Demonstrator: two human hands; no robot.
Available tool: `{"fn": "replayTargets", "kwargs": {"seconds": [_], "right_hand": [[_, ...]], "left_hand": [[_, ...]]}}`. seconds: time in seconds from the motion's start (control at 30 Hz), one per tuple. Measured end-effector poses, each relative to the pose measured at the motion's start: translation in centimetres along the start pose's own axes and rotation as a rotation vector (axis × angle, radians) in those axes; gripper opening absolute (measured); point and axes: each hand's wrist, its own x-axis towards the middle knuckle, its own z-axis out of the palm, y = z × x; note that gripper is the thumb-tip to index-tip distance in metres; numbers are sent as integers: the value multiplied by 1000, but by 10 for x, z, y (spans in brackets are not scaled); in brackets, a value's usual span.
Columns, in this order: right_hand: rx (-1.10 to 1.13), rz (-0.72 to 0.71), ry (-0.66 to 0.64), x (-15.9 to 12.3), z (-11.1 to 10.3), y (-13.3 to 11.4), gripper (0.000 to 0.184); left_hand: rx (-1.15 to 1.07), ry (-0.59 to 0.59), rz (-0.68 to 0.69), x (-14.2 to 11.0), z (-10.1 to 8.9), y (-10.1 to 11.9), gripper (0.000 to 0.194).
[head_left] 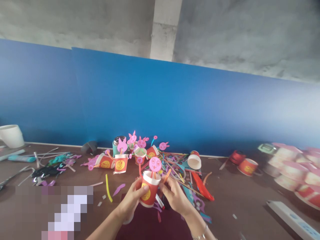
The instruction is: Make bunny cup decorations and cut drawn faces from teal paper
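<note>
My left hand is wrapped round a red paper cup with a white rim and a yellow emblem. A round pink paper face stands up from the cup's mouth, and a red straw with a pink piece rises at its left side. At the right of the rim, my right hand pinches an orange strip, which looks like a flattened straw. Whether the strip touches the cup is hidden by the fingers. Behind stand similar cups, such as one cup with a pink eared face.
Colourful paper scraps and straws are heaped behind my right hand. Scissors and scraps lie at left. Stacked bowls and a power strip are at right. A blue partition closes the table's far side.
</note>
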Motion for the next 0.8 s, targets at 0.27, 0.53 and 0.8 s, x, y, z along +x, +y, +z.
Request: {"fn": "replayTargets", "kwargs": {"seconds": [0.27,0.53,0.8], "right_hand": [[229,143,109,4,-2,10,37],[351,184,93,1,-10,9,50],[261,260,-93,3,-13,8,40]], "left_hand": [[-38,86,-71,2,-1,-2,43],[-55,94,-70,4,-5,2,47],[10,1,-95,4,-6,5,47]]}}
